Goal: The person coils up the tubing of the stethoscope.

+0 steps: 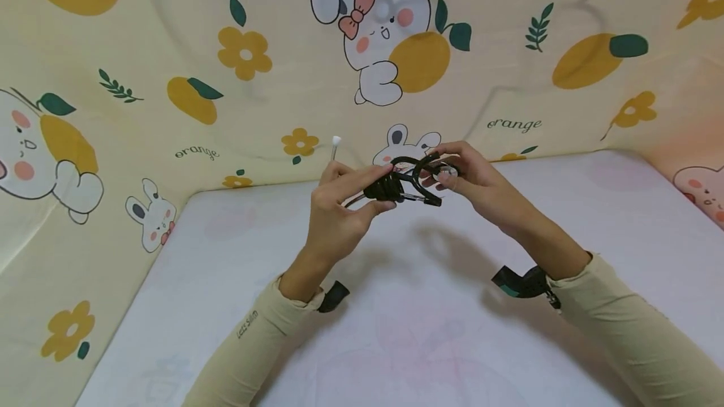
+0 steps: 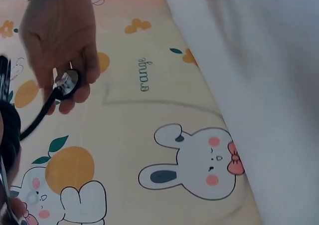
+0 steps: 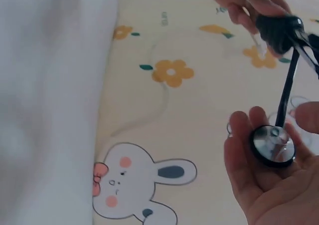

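Observation:
Both hands hold a black stethoscope (image 1: 387, 186) up above the white surface. Its tubing is wound into a thick bundle, which my left hand (image 1: 339, 212) pinches between thumb and fingers. A thin metal ear tube with a white tip (image 1: 336, 141) sticks up behind that hand's fingers. My right hand (image 1: 477, 187) holds the round metal chest piece (image 3: 273, 145), its fingers curled beneath it. A stretch of black tubing (image 3: 286, 93) runs from the chest piece to the bundle. In the left wrist view, only an edge of the bundle (image 2: 10, 130) shows at the left border.
A white padded surface (image 1: 362, 331) lies below the hands. Behind it stands a cream cloth (image 1: 271, 105) printed with rabbits, oranges and flowers. Dark wrist-camera mounts (image 1: 520, 282) sit at both beige sleeves (image 1: 628, 325).

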`<state>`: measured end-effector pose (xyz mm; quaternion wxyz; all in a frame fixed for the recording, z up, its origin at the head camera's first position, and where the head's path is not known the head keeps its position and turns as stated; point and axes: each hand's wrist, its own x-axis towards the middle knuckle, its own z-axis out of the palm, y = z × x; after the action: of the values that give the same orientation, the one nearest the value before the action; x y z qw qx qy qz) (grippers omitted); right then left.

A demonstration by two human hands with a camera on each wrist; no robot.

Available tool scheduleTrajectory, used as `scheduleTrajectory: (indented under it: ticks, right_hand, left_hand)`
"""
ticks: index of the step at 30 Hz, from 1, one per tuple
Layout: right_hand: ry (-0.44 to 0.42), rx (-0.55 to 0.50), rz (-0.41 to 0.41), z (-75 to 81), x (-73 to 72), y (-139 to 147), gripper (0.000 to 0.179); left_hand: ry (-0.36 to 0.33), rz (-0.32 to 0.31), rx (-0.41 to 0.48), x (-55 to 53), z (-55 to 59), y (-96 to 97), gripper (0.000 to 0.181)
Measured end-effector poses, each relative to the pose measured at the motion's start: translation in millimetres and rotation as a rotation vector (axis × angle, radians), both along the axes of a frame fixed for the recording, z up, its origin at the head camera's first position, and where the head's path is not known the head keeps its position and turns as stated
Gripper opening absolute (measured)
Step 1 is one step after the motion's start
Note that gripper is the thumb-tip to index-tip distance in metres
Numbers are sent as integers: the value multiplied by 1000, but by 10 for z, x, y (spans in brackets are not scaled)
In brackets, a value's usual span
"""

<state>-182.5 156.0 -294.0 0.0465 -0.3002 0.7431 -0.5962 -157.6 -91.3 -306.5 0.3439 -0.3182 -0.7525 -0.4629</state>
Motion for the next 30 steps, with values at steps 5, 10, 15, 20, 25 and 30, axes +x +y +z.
scheduleTrajectory:
  ticks: [5, 10, 15, 20, 25, 30]
  right_hand:
    - [73, 72, -58, -73, 78, -122, 31]
    - [239, 176, -175, -126, 215, -269, 34]
    - [423, 197, -220, -162, 304, -364, 43]
    - [554, 119, -238, -177, 290, -398, 52]
    - [575, 39, -280, -181, 287, -411, 49]
    - [494, -59, -295, -150, 299, -399, 35]
  left_hand:
    - [-167, 143, 106, 38, 19, 5, 50]
    - [-257, 260, 200, 56, 48, 14, 50]
    - [-220, 299, 227, 64, 55, 32, 49]
    - [-138, 329, 217, 52, 25, 55, 48]
    - [-45, 339, 192, 57, -10, 84, 46]
    - [16, 361, 179, 76, -48, 138, 43]
